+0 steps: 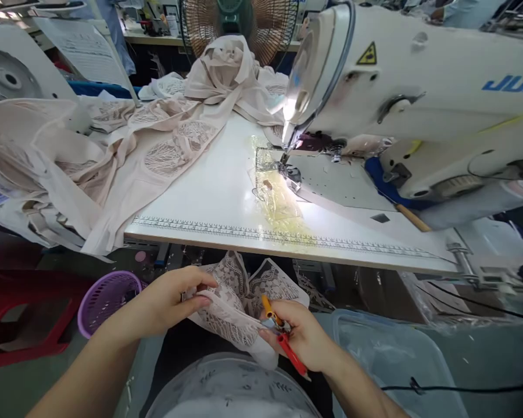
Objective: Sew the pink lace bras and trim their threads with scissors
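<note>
Below the table's front edge, both my hands hold a beige lace fabric piece (235,302) over my lap. My left hand (165,302) is closed, pinching the lace's left edge between thumb and fingers. My right hand (303,337) is closed around a small thread snipper (283,339) with an orange tip and a red handle, and its fingers also press the lace's lower right edge. The snipper's tip rests against the lace.
A white sewing machine (418,98) stands on the white table (209,197), its lamp lit over the needle (283,154). Beige lace garments (113,157) pile at the left and back. A purple basket (107,299) and red stool (21,319) sit lower left; a clear plastic bin (387,360) lower right.
</note>
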The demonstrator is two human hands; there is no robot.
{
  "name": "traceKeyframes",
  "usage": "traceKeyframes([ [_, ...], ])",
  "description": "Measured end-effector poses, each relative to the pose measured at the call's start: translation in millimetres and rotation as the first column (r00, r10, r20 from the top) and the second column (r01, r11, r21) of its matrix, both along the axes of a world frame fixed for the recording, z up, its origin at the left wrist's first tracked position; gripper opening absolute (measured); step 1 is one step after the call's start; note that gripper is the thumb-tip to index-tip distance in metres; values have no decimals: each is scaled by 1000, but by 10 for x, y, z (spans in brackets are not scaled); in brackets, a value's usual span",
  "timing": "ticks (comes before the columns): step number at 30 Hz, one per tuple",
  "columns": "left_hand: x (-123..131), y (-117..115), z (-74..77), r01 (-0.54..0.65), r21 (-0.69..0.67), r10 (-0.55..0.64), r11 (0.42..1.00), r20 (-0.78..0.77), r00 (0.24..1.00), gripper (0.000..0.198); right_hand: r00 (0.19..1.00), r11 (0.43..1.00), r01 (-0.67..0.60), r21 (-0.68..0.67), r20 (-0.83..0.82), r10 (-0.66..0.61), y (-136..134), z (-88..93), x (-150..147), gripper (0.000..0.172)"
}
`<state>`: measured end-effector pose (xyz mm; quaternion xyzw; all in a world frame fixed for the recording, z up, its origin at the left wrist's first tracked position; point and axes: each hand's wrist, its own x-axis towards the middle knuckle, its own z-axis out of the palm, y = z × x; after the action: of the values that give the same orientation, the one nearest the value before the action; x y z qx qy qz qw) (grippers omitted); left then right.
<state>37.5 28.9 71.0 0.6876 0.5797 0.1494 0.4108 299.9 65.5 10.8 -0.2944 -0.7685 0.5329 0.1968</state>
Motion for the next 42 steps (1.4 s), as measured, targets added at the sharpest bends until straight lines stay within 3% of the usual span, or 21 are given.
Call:
traceKeyframes([
  [5,-3,-98,-135,-183,29,177,983,146,973,16,1000,999,24,46,-2,-24,-11,24,-32,24],
  [9,20,-130,-223,-172,143,115,975,337,934,9,999,996,43,77,-10,-42,-28,69,-49,13],
  [12,40,-140,-265,-175,186,79,967,434,897,11,999,994,45,98,7,-46,-41,90,-47,19],
  [21,69,-222,-329,-235,129,181,963,332,926,8,1000,996,25,87,-12,-24,-59,106,-30,21],
  [30,126,-182,-399,-279,-7,265,960,345,901,9,999,992,-1,124,-33,5,-77,73,17,28],
  [35,192,-192,-429,-321,93,272,943,342,899,13,999,992,8,129,-53,-1,-82,91,25,24],
  [38,225,-217,-402,-374,81,320,924,374,870,10,999,993,34,117,-46,-29,-83,100,46,20],
  [42,246,-228,-321,-301,73,259,951,346,902,10,995,994,92,67,-30,-90,-103,43,125,17],
])
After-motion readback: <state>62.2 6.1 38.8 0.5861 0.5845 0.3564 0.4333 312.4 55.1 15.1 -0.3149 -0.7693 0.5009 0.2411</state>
